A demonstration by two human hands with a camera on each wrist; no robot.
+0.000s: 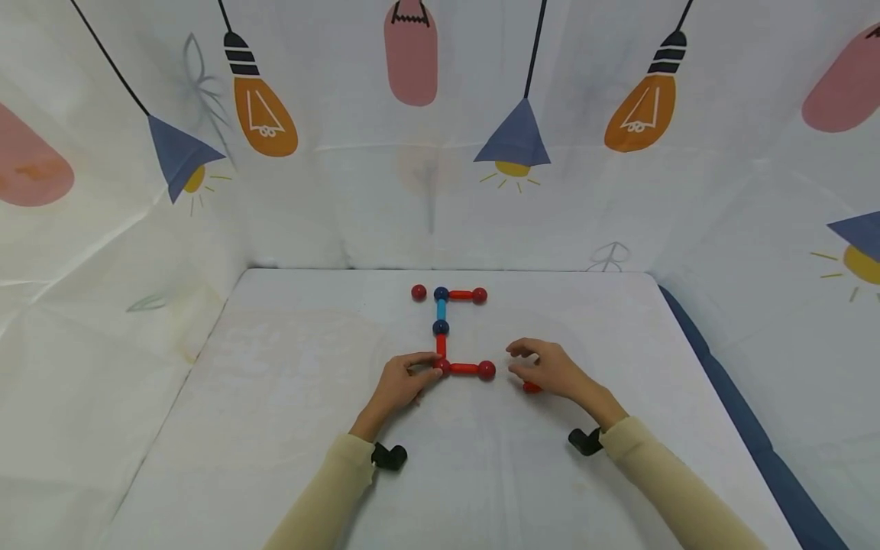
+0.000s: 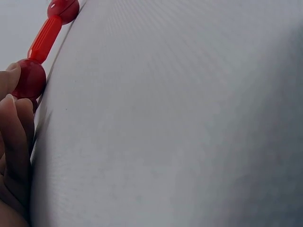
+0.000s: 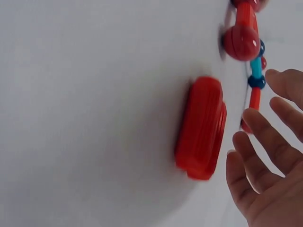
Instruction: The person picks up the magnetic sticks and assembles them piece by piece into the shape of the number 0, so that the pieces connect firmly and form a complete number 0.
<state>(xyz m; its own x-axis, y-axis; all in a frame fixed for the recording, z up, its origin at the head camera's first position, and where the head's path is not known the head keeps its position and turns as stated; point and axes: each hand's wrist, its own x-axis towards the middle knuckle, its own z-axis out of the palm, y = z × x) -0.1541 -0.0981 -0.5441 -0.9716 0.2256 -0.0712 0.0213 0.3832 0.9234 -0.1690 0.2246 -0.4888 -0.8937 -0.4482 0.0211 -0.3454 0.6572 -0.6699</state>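
A chain of balls and rods lies on the table, with a light blue rod (image 1: 441,309) between two dark blue balls and red rods at its other links. My left hand (image 1: 401,382) pinches the red ball (image 2: 31,78) at the chain's near corner, thumb and fingers on either side. From that ball a red rod (image 1: 464,369) runs right to another red ball (image 1: 486,370). To the right, my right hand (image 1: 553,372) hovers with fingers spread and loosely bent, holding nothing. Beside and below it lie red rods (image 3: 201,127), side by side, partly hidden by the hand in the head view.
A loose red ball (image 1: 418,292) sits left of the chain's far end. The white table (image 1: 309,473) meets a printed cloth backdrop (image 1: 344,206) at the back. Dark blue material (image 1: 736,397) runs along the right edge.
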